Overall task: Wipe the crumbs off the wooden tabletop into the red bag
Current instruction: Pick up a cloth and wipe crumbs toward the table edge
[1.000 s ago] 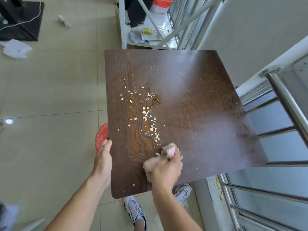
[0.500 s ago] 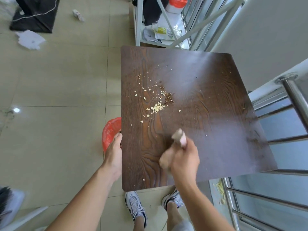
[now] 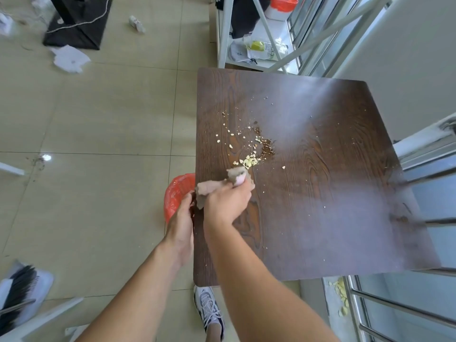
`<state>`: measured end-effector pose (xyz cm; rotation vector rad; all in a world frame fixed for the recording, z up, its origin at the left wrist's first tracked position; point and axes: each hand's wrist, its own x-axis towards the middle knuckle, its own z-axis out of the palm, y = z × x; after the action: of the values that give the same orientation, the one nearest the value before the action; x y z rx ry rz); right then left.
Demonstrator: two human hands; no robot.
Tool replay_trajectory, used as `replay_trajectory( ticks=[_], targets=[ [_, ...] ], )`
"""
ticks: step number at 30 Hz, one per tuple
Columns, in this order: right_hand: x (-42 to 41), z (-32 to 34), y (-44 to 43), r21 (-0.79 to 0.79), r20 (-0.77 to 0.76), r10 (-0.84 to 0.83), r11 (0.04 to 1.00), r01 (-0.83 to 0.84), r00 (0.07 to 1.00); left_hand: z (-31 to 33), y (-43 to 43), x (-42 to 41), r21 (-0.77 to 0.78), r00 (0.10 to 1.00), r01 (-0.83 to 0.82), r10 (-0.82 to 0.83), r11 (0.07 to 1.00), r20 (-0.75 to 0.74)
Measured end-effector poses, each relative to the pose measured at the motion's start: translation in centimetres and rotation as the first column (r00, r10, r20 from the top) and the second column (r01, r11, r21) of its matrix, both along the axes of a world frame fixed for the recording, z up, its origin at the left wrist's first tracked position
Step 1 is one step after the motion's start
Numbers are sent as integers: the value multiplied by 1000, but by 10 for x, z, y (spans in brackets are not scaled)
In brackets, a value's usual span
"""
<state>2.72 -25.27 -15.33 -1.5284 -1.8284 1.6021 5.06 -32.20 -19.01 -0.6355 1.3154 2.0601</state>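
The right hand (image 3: 225, 202) has its fingers clenched around a crumpled cloth (image 3: 217, 186) on the tabletop (image 3: 320, 193), just below the crumbs (image 3: 249, 161); the left hand (image 3: 181, 218) grips the red bag (image 3: 176, 193) at the tabletop's left edge; no writing is legible nearby.

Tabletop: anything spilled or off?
Yes. Pale and brown crumbs lie scattered across the wooden tabletop, mostly in one clump ahead of the cloth in the right hand. More pale bits lie on the floor by the railing.
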Motion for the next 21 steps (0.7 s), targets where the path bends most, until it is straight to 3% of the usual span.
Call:
replay_trajectory(
  ticks=[3, 6, 8, 11, 14, 18, 21],
  targets=[
    [3, -3, 34, 36, -15, -10, 999, 10, 1000, 0, 2, 3, -54, 999, -36, 38, 998, 30],
    [29, 17, 110, 306, -52, -18, 951, 33, 998, 3, 2, 7, -189, 997, -44, 55, 981, 53],
    [34, 31, 174, 436, 63, 11, 899, -37, 998, 1, 0, 15, -252, 997, -46, 61, 967, 53],
    [23, 32, 242, 436, 350, 99, 863, -255, 932, -10, 0, 32, -328, 994, -65, 89, 942, 58],
    [-1, 29, 252, 359, 469, 239, 828, -431, 850, -22, 0, 46, -390, 989, -99, 133, 916, 61],
    [-45, 18, 227, 385, 413, 397, 739, -552, 820, -16, 2, 50, -418, 982, -135, 178, 898, 66],
    [-71, 0, 195, 400, 378, 551, 627, -668, 744, -16, 5, 47, -443, 978, -143, 196, 885, 75]
  ],
)
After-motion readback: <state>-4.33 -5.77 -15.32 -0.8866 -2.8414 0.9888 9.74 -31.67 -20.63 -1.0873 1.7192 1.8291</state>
